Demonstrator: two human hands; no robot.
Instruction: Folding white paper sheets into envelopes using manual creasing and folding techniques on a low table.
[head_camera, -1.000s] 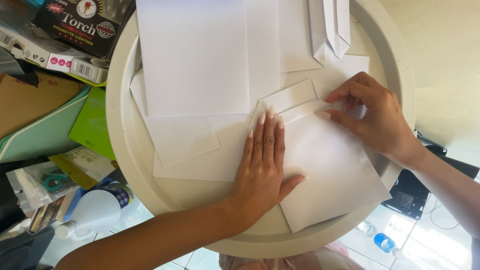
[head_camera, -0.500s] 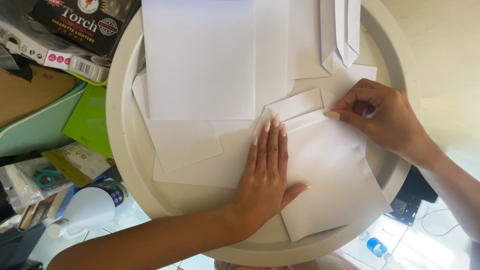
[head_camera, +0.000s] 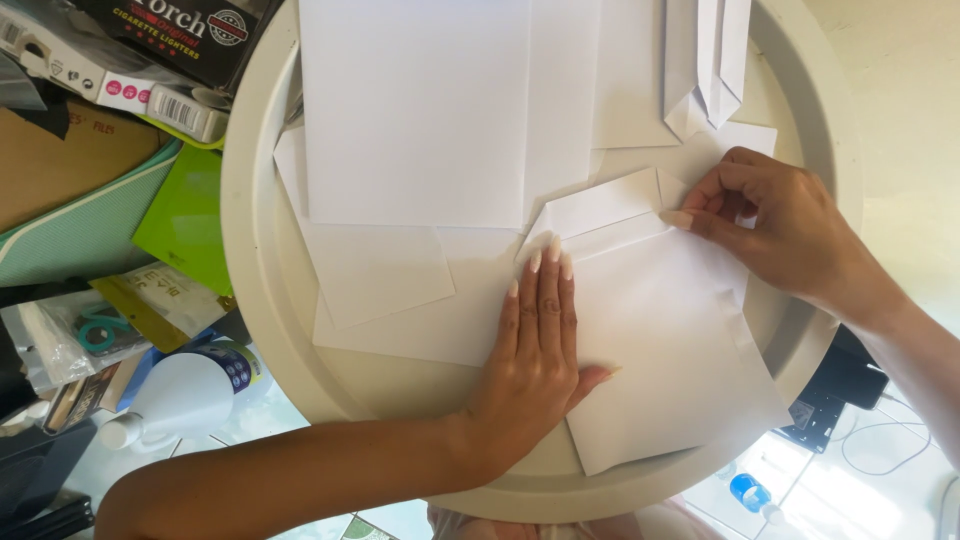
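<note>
Head view looks straight down on a round cream tray table covered in white paper. Lower centre of the frame, the left hand lies flat, fingers straight and together, pressing down the left edge of a folded white sheet that spreads toward the lower right rim. At right centre, the right hand pinches the sheet's folded top flap between thumb and curled fingers at its right corner. Upper centre lies a large flat white sheet over others; narrow folded paper pieces sit at the top right. Off the table's left edge stand a white bottle and a green folder.
</note>
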